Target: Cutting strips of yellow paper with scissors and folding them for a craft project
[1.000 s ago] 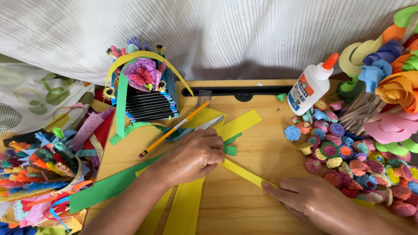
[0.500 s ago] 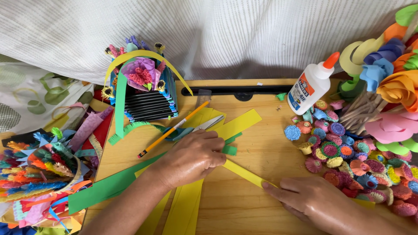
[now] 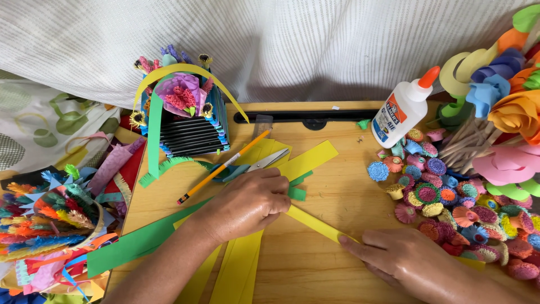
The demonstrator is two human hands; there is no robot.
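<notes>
At far left a basket of fringed paper [image 3: 53, 225] sits off the table [image 3: 337, 186]. The left hand [image 3: 247, 204] presses, fingers curled, on one end of a narrow yellow strip [image 3: 315, 223] at centre; no grip closes round it. The right hand [image 3: 405, 260] lies flat, pinning the near right end. Uneven pressure could let the strip skew or crease; the scissors [image 3: 264, 161] lie just beyond.
</notes>
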